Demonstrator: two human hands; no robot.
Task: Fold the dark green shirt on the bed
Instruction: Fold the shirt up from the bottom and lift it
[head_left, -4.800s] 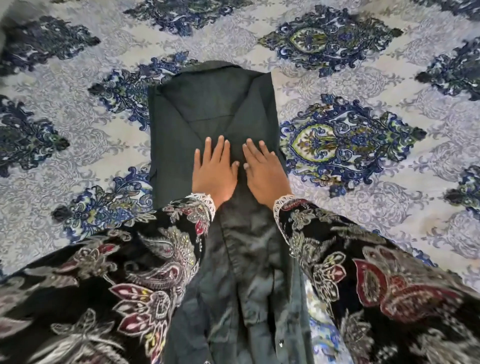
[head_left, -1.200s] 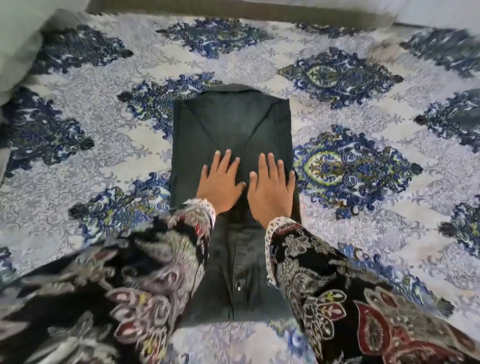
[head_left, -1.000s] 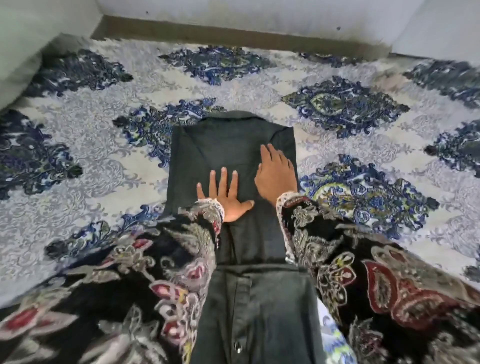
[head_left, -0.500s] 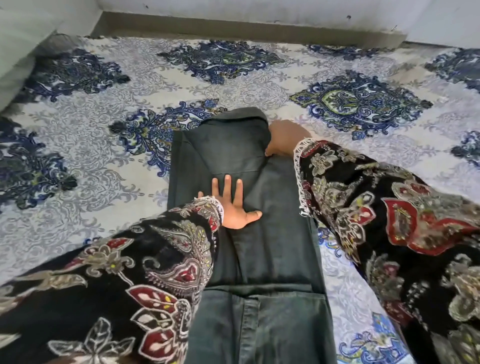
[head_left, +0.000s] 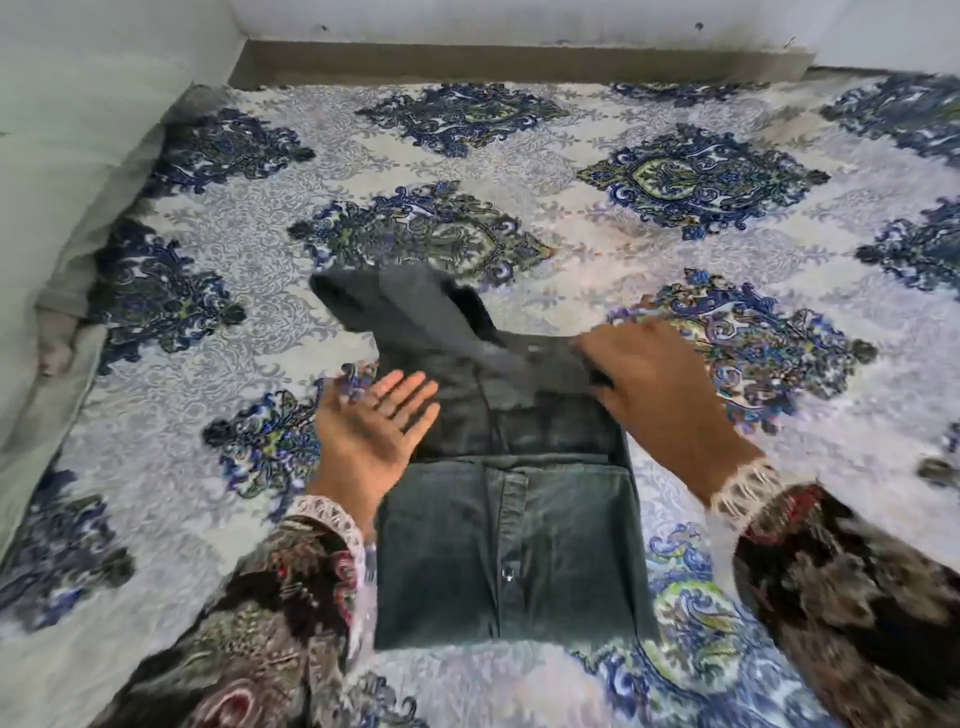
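Observation:
The dark green shirt (head_left: 511, 551) lies folded into a narrow strip on the patterned bedsheet (head_left: 218, 249), button placket up, with a cross fold near its middle. Its far end (head_left: 395, 312) is raised off the bed, blurred, and curls back toward me. My right hand (head_left: 654, 389) is palm down at the shirt's right edge, fingers closed on a corner of that raised flap. My left hand (head_left: 371, 431) hovers at the shirt's left edge, palm up, fingers spread and holding nothing. Both of my sleeves are dark with a floral print.
A pale wall and a light cushion (head_left: 67, 171) border the bed on the left. A brown ledge (head_left: 519, 60) and white wall run along the far side. Patterned sheet stretches out to the right of the shirt.
My right hand slid under the shirt's far end and pulled it up and back toward me. My left hand left the cloth and turned palm up beside it.

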